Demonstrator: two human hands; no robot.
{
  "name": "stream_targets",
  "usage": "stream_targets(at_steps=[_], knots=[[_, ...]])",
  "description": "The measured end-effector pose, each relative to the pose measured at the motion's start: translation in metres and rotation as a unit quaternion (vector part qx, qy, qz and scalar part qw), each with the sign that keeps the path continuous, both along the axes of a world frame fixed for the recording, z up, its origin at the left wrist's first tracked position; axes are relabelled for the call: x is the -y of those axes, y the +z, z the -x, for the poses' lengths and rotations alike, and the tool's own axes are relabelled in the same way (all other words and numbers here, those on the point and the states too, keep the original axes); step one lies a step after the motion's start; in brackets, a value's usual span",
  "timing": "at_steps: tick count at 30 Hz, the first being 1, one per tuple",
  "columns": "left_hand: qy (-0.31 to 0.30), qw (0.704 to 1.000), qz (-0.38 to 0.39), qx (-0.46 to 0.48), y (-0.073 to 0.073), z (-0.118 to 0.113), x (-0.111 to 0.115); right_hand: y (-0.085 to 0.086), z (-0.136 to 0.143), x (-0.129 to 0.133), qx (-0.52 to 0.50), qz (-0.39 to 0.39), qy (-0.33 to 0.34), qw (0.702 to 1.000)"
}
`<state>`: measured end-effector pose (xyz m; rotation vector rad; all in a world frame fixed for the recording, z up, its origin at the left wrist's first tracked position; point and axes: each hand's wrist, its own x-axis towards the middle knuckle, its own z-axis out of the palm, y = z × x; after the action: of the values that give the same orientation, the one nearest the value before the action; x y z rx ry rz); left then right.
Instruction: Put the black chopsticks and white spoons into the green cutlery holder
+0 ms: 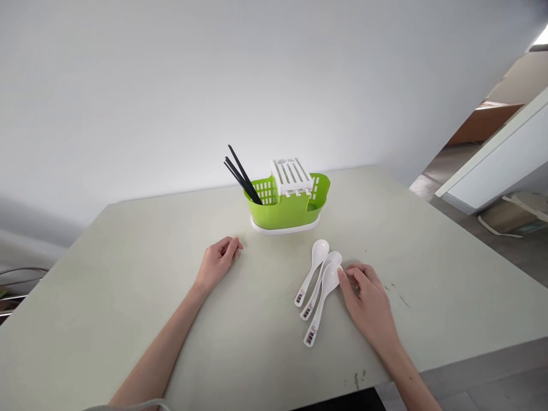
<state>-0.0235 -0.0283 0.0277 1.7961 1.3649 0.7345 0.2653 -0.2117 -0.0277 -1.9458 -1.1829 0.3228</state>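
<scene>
Three white spoons lie fanned out on the table, their handles toward me and printed with small dark marks. My right hand (363,291) has its thumb and fingers closed at the bowl rim of the nearest spoon (329,279). Beside it are the middle spoon (333,258) and the left spoon (319,249), which my hand does not touch. My left hand (219,260) rests on the table with its fingers curled in and nothing visible in them. Behind both hands stands a green cutlery basket (278,216) with a white slotted top (293,177). Several black chopsticks (245,180) lean in its left compartment.
The pale table (141,274) meets a white wall (192,97) at the back. A dark object (346,401) shows at the front edge. Beyond the table on the right are a white panel (500,154) and a box-like thing (518,212) on the floor.
</scene>
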Motion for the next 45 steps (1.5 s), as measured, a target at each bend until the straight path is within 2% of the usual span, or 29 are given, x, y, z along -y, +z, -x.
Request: stream_targets(at_steps=[9, 15, 19, 27, 31, 34, 37, 42, 45], knots=[[-0.005, 1.0, -0.003, 0.003, -0.001, 0.001, 0.0, 0.001, 0.001, 0.0, -0.002, 0.005, 0.0, 1.0], [-0.002, 1.0, -0.007, 0.002, 0.001, 0.0, 0.0, 0.0, 0.006, -0.005, 0.041, 0.025, -0.008, 0.999], [-0.002, 1.0, -0.007, 0.0, 0.001, 0.0, 0.0, -0.003, 0.005, -0.004, 0.043, 0.012, 0.005, 0.999], [-0.001, 1.0, -0.002, 0.021, -0.003, 0.003, -0.001, 0.008, 0.001, 0.001, -0.075, -0.015, 0.011, 0.997], [-0.006, 0.999, -0.001, 0.031, -0.004, 0.003, -0.001, 0.019, 0.0, 0.008, -0.193, -0.072, -0.032, 0.978], [-0.005, 0.999, 0.001, 0.045, -0.005, 0.005, -0.002, 0.033, 0.0, 0.013, -0.271, -0.103, -0.068, 0.955], [-0.005, 0.998, 0.0, 0.062, -0.005, 0.006, -0.002, 0.059, 0.001, 0.011, -0.291, -0.111, -0.052, 0.949], [-0.004, 0.998, 0.005, 0.064, -0.002, 0.006, -0.001, 0.117, 0.008, -0.014, -0.224, -0.158, 0.013, 0.962], [-0.005, 0.998, 0.006, 0.063, -0.001, 0.005, 0.001, 0.15, 0.018, -0.035, -0.159, -0.172, 0.076, 0.969]])
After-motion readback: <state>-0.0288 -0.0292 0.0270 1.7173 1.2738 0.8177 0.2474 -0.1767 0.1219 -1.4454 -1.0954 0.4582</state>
